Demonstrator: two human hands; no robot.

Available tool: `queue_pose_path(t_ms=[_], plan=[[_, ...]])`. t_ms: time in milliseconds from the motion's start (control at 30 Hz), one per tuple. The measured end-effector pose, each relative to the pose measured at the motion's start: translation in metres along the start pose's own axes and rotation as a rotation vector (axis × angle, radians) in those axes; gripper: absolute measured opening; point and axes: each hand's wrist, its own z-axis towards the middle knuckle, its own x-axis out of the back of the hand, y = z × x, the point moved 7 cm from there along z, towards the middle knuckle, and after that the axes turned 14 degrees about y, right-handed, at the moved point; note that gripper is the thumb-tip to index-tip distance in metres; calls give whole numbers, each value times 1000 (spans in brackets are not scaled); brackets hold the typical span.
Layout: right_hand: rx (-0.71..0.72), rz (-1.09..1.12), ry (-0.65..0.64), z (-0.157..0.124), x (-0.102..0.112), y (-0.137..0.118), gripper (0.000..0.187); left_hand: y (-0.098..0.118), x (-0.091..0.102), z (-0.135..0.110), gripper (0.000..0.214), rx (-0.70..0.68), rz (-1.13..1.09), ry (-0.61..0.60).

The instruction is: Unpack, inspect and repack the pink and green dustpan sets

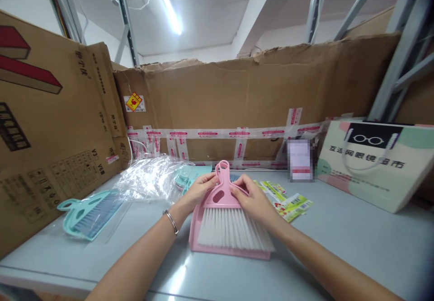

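Note:
A small pink dustpan [203, 242] lies on the grey table, with a pink hand brush [226, 191] with white bristles nested in it. My left hand [200, 188] grips the left side of the pink handle, fingers curled round it. On the handle's right side, my right hand [249, 197] pinches the brush with its fingers pressed together. A silver bracelet sits on my left wrist.
A teal brush and dustpan set [90, 208] lies at the left beside clear plastic bags [149, 179]. Printed label cards [288, 201] lie to the right. A paper bag [376, 165] leans at the far right. Cardboard walls [257, 97] enclose the table [356, 242].

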Motion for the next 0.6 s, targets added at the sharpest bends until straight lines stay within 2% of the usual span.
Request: queue_pose_path(t_ms=[133,333,500,600], plan=[[91,-80,82,-1,0,-5,13,2,0,-1,33,-18,28,59],[69,-89,68,-1,-1,-3,16,10,-15,-6,43,-112,113,-93],[35,-75,124,-2,2,5,18,9,-15,-6,42,-106,215,-77],[-26,-52,113,0,1,14,21,11,-15,-8,40,-115,285,-61]])
